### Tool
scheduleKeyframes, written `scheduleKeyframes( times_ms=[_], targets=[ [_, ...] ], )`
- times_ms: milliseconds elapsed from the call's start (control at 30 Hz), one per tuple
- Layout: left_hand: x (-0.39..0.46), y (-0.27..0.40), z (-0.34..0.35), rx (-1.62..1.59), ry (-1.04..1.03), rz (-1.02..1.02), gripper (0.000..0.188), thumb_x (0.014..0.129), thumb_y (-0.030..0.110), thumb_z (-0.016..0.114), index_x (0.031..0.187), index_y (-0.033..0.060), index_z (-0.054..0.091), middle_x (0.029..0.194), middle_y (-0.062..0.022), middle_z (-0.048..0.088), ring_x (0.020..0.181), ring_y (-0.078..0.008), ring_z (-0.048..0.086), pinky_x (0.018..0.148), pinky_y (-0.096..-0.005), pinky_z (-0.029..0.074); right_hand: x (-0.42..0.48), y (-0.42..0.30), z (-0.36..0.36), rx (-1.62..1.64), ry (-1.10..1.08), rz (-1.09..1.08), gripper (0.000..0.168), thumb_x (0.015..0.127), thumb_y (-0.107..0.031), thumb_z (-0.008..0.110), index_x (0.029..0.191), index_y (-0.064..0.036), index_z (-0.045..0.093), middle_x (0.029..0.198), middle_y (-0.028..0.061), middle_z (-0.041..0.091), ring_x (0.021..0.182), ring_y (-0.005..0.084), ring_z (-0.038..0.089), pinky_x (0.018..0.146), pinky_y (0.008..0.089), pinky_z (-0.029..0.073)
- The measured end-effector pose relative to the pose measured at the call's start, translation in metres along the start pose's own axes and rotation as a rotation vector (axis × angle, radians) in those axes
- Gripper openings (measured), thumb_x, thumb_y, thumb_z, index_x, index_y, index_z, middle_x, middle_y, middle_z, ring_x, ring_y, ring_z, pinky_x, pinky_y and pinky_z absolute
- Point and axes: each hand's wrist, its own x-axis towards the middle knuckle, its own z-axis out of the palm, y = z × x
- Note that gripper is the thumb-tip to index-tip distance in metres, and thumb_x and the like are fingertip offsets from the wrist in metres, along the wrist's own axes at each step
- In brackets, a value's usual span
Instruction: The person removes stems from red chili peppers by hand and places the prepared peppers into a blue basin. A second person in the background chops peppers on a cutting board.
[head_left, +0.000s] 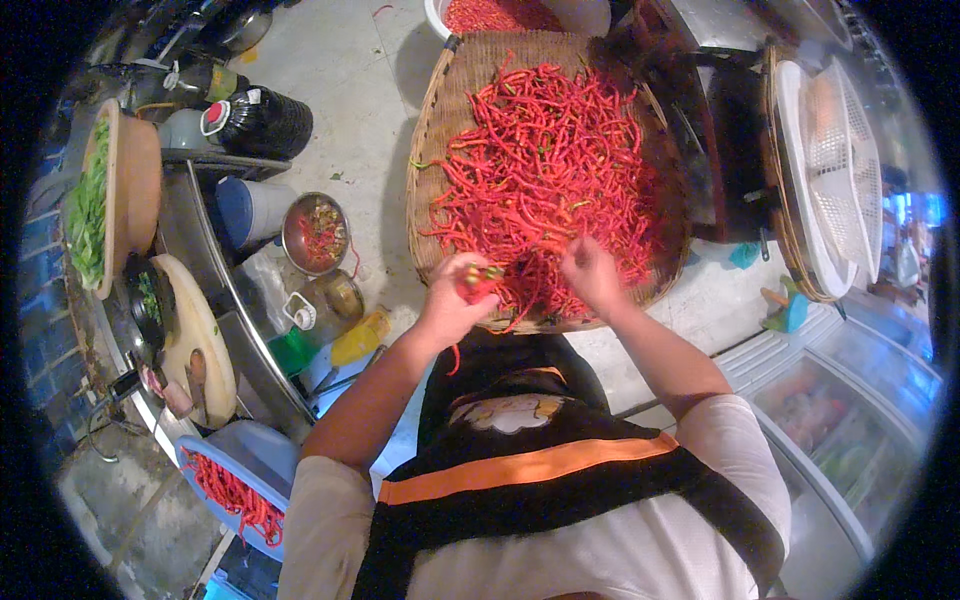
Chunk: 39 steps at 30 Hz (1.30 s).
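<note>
A large woven bamboo basket (431, 112) lies before me, heaped with long red chili peppers (540, 157). Near its front left rim, my left hand (454, 304) is closed around a small bunch of red chilies (478, 283) with their green stem ends bunched together; one chili hangs down below the hand. My right hand (592, 274) is over the front of the heap, fingertips bent together at the chilies. Whether a chili is between those fingertips is blurred.
Left on the floor stand a metal bowl (282, 238) with chilies and stem scraps, and plastic jugs. A blue basin (262, 450) holds more chilies. Beyond the basket is a white tub (435, 16) of chopped red pieces. A glass-topped freezer (795, 427) stands at the right.
</note>
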Motion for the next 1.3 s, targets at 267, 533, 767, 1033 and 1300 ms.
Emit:
scheduleKeyframes(
  times_ms=[267,533,767,1033,1300],
  targets=[
    [0.007,-0.013,0.039,0.105,-0.240,-0.047,0.021,0.069,0.014,0.068,0.086,0.0045,0.060,0.079,-0.0100,0.060,0.080,-0.0259,0.059,0.078,-0.0359,0.045,-0.039,-0.071,-0.007,0.348,-0.346,0.029,0.011,0.082,-0.010,0.061,0.084,0.000,0.057,0.072,0.0025,0.056,0.069,0.0087,0.053,0.062,0.0251,0.045],
    [0.011,-0.029,0.007,-0.052,-0.012,-0.216,0.017,0.074,0.010,0.065,0.088,0.0027,0.060,0.075,-0.0029,0.061,0.068,-0.0129,0.056,0.065,-0.0284,0.046,0.059,0.124,0.069,-0.288,-0.097,0.056,0.020,0.080,-0.013,0.059,0.096,-0.001,0.057,0.089,0.0114,0.062,0.082,0.0236,0.060,0.071,0.0337,0.048],
    [0.012,-0.033,-0.003,0.055,-0.071,-0.181,0.012,0.073,0.010,0.061,0.082,0.0033,0.057,0.069,-0.0036,0.057,0.065,-0.0136,0.053,0.062,-0.0306,0.044,0.053,0.085,0.066,-0.846,-0.418,0.047,0.029,0.078,-0.032,0.054,0.093,-0.007,0.060,0.092,0.0170,0.061,0.083,0.0326,0.058,0.072,0.0439,0.047],
    [0.014,-0.027,0.016,0.051,-0.094,-0.188,0.010,0.070,0.010,0.059,0.077,0.0031,0.056,0.062,-0.0061,0.054,0.057,-0.0156,0.050,0.057,-0.0330,0.043,0.018,0.068,-0.019,0.424,-0.335,0.440,0.022,0.090,-0.025,0.051,0.095,-0.006,0.060,0.068,-0.0015,0.055,0.060,0.0073,0.049,0.056,0.0218,0.041],
    [0.025,-0.032,0.021,0.102,-0.144,0.029,0.031,0.064,0.010,0.065,0.093,0.0047,0.055,0.089,-0.0109,0.060,0.084,-0.0293,0.058,0.076,-0.0363,0.046,0.015,0.004,-0.035,0.700,-0.319,0.562,0.019,0.089,-0.020,0.041,0.103,-0.011,0.051,0.060,-0.0058,0.040,0.046,0.0057,0.035,0.041,0.0206,0.028]
  ],
)
